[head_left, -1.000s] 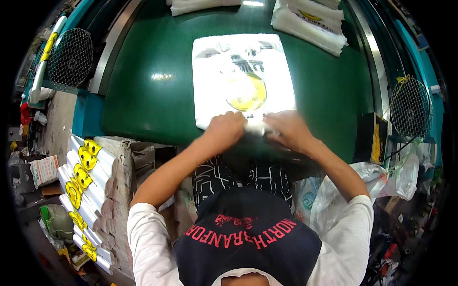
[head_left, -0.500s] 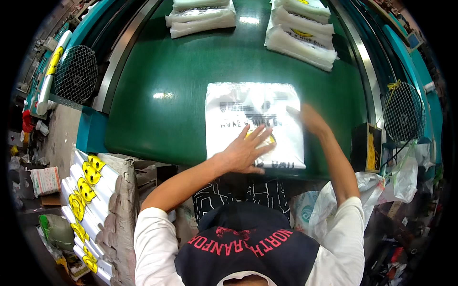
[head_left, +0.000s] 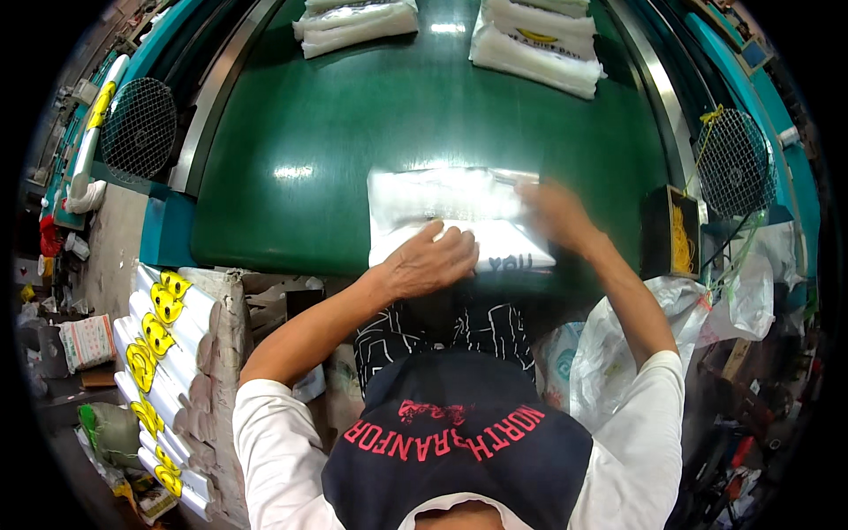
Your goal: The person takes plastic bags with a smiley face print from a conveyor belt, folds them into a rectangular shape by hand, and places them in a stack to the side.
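Dark wire mesh fills a round grille [head_left: 139, 130] at the upper left of the frame; toward the lower left stands a stack of white bundles [head_left: 183, 375] with yellow faces. Next comes the green table [head_left: 291, 221], with a white pile [head_left: 358, 34] near the top edge. Your left hand [head_left: 430, 258], fingers bent, is on the near left part of the white plastic bag [head_left: 442, 199] at centre frame; whether it pinches or only presses, I cannot tell. Another white pile [head_left: 534, 49] lies at top right of centre. Your right hand [head_left: 558, 212] blurs at the bag's right side; how wide or narrow, I cannot tell. Farther right, a black box [head_left: 655, 231] holds yellow string [head_left: 680, 243].
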Available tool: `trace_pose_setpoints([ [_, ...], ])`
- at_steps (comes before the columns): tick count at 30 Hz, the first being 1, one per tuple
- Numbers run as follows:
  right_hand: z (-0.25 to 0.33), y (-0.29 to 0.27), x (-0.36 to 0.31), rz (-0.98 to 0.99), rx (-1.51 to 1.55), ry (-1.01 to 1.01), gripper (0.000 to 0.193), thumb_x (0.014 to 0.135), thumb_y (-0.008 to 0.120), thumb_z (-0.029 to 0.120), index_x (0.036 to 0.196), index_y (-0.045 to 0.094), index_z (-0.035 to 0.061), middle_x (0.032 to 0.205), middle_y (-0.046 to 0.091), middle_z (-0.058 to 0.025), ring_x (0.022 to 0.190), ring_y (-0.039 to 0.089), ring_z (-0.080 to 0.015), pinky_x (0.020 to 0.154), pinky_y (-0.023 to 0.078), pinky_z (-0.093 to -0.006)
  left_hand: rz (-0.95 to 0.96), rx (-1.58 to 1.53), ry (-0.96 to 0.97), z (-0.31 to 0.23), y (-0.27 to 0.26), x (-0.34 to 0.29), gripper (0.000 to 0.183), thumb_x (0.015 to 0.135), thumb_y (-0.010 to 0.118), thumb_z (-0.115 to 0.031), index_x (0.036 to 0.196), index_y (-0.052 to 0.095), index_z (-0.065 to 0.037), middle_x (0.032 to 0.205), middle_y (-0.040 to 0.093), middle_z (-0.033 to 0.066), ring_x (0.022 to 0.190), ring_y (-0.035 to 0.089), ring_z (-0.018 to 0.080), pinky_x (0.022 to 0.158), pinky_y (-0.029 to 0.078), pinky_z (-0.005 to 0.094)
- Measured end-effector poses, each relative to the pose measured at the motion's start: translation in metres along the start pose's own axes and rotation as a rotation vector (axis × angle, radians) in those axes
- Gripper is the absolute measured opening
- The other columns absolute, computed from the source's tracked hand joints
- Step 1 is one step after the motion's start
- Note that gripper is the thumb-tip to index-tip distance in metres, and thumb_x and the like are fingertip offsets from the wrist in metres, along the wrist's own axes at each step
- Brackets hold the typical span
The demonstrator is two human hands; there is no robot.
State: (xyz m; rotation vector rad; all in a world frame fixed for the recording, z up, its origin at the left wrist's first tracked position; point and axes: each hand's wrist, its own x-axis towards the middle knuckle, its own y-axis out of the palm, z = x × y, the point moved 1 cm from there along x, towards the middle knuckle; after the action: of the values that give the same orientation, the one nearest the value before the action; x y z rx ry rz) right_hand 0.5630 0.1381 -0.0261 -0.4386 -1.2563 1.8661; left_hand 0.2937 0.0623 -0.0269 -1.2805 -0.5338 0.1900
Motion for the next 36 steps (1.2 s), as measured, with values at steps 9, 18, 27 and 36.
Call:
trace_pose_setpoints([
  [9, 0.055, 0.007, -0.011, 0.356, -0.136, -0.114, 0.051, 0.075, 0.073, 0.033, 0.116, 0.056, 0.0081, 0.123, 0.054, -0.0232, 0.118, 0.051, -0.0335, 0.099, 0.04, -0.0487, 0.257, -0.243, -0.37, 0.013, -0.018, -0.045, 0.05, 0.068, 0.077, -0.03, 0.104, 0.052, -0.004, 0.121, 0.052, 0.0201, 0.111, 0.053, 0.0347, 0.088, 0.045, 0.048],
  [18, 0.007, 0.022, 0.068, 0.131, -0.054, 0.286, 0.046, 0.09, 0.048, 0.049, 0.081, 0.064, 0.0072, 0.079, 0.065, -0.016, 0.074, 0.063, -0.036, 0.065, 0.048, -0.0454, -0.018, -0.221, -0.487, 0.067, 0.005, 0.018, 0.034, 0.076, 0.067, -0.029, 0.096, 0.059, -0.003, 0.095, 0.056, 0.0114, 0.092, 0.052, 0.0302, 0.083, 0.041, 0.0405],
  [27, -0.071, -0.163, -0.112, -0.392, -0.654, 0.822, 0.019, 0.084, 0.056, 0.023, 0.083, 0.062, 0.0054, 0.082, 0.066, -0.0155, 0.076, 0.064, -0.0357, 0.063, 0.051, -0.0453, 0.142, -0.292, -0.643, 0.094, 0.028, 0.016, 0.055, 0.077, 0.066, -0.052, 0.094, 0.06, 0.0, 0.084, 0.06, 0.0159, 0.082, 0.057, 0.0345, 0.071, 0.046, 0.0433],
  [36, -0.092, -0.16, -0.178, -0.517, -0.558, 0.923, 0.022, 0.077, 0.068, 0.029, 0.083, 0.069, 0.0074, 0.082, 0.066, -0.0159, 0.078, 0.065, -0.0358, 0.07, 0.051, -0.0444, 0.365, -1.333, -1.168, 0.042, 0.01, -0.003, 0.064, 0.086, 0.056, -0.057, 0.102, 0.063, 0.005, 0.077, 0.067, 0.0135, 0.068, 0.065, 0.0183, 0.064, 0.052, 0.0336],
])
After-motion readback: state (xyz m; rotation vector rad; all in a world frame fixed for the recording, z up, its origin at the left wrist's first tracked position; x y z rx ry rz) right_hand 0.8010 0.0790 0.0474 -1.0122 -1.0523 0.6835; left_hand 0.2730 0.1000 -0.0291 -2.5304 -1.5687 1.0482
